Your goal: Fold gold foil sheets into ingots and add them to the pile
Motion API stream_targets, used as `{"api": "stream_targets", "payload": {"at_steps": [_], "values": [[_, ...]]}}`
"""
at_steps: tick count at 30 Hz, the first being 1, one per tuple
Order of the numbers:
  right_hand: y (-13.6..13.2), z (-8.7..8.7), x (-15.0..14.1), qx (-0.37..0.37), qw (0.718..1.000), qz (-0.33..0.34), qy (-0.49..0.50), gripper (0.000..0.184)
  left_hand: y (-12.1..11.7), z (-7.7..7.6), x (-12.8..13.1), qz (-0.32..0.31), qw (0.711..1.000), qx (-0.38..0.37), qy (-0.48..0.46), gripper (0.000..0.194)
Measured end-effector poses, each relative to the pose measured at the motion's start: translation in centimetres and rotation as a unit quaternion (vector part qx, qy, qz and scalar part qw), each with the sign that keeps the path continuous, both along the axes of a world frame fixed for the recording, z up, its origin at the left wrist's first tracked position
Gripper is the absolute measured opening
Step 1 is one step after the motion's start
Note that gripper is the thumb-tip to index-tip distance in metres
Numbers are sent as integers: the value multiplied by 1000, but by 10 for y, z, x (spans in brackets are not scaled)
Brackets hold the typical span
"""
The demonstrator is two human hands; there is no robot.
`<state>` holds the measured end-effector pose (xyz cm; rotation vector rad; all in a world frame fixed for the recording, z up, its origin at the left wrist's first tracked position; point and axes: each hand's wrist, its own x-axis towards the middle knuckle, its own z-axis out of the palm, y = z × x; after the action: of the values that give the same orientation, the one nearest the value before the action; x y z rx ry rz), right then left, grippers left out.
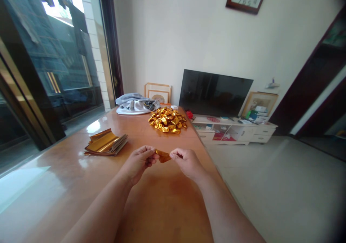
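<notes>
Between my two hands is a small piece of folded gold foil paper (163, 156), held just above the table. My left hand (142, 157) pinches its left end, and the fingers of my right hand (186, 161) grip the right end. Beyond them lies a heap of folded gold foil pieces (167, 120). To the left rests a stack of gold foil sheets (105, 143), the top ones curling up.
The glossy wooden table (162, 207) has its right edge beside my right arm. Grey cloth (132, 105) is bundled at the far end. Past the table stand a television (214, 93) and a white cabinet (245, 132). A glass door (54, 63) is on the left.
</notes>
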<state>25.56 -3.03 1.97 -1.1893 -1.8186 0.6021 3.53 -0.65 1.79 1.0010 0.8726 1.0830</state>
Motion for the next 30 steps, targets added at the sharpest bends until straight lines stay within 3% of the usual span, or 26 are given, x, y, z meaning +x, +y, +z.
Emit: {"api": "stream_targets", "payload": {"at_steps": [10,18,23,27,30], "values": [[2,-2,0,-84,994,24,72,21,1,-2,-4,-17,1000,2,-23,25],[5,-8,-6,-150,970,20,189,27,1,-3,0,-8,999,42,-1,26],[5,-9,-7,-170,962,-20,213,39,1,-6,1,7,997,71,32,23],[6,-11,-9,-184,949,-62,250,33,1,-5,4,30,993,93,62,20],[5,-12,-12,-199,935,-57,289,32,-1,-3,6,45,990,110,80,20]]}}
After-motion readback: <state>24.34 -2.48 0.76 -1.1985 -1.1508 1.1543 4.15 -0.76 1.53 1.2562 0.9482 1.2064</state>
